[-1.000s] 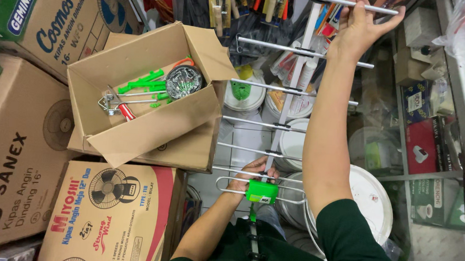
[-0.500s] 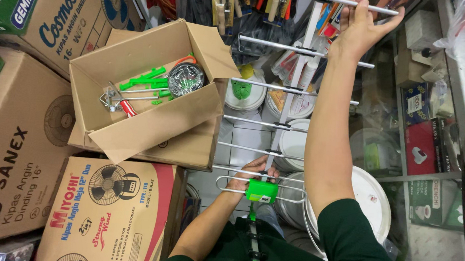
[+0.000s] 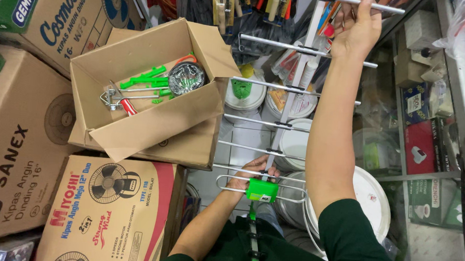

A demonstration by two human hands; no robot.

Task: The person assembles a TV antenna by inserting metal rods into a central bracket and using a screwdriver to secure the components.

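Observation:
I hold a long metal antenna upright-looking in the head view, its white boom (image 3: 295, 86) crossed by several thin aluminium rods. My right hand (image 3: 357, 30) is stretched far out and grips the boom near the top rod. My left hand (image 3: 254, 169) is close to my body, closed on the boom just above the looped rod and the green plastic junction box (image 3: 261, 190). A green bracket runs down from that box toward my dark green shirt.
An open cardboard box (image 3: 141, 133) at the left holds green plastic parts (image 3: 144, 78), metal clamps and a shiny roll (image 3: 186, 78). Printed fan cartons (image 3: 109, 209) are stacked around it. White pails and lids (image 3: 371, 201) lie under the antenna. A glass shelf (image 3: 420, 142) with small packages stands at the right.
The view has drifted slightly. Both hands keep their hold on the antenna in the same places.

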